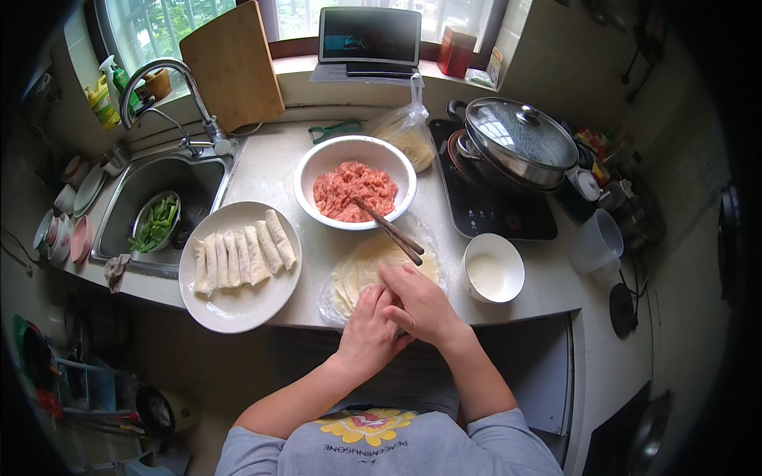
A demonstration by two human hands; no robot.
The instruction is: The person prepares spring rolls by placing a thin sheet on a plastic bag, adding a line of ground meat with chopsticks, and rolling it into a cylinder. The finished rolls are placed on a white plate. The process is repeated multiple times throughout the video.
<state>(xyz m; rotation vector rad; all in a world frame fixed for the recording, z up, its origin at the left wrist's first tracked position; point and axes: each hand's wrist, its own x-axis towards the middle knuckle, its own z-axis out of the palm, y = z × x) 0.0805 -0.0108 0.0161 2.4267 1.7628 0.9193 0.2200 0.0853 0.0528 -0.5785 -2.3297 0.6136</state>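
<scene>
My left hand [370, 331] and my right hand [424, 304] are pressed together at the front edge of the counter, the right fingers lying over the left. Whether anything is between them is hidden. Just beyond and partly under them lies a stack of thin round dough wrappers [351, 269] on clear plastic. A white bowl [303, 178] of raw minced meat [351, 187] stands behind the stack. A pair of wooden chopsticks [393, 231] leans out of the meat towards my hands. To the left, a white plate [238, 312] carries several filled rolls [241, 257] side by side.
A small white bowl [517, 279] with pale liquid stands right of my hands. Behind it, a lidded pan [518, 143] overlaps the black cooktop [470, 205]. A knotted plastic bag [414, 134] sits behind the meat bowl. At left, the sink [128, 184] holds a bowl of green vegetables [158, 223].
</scene>
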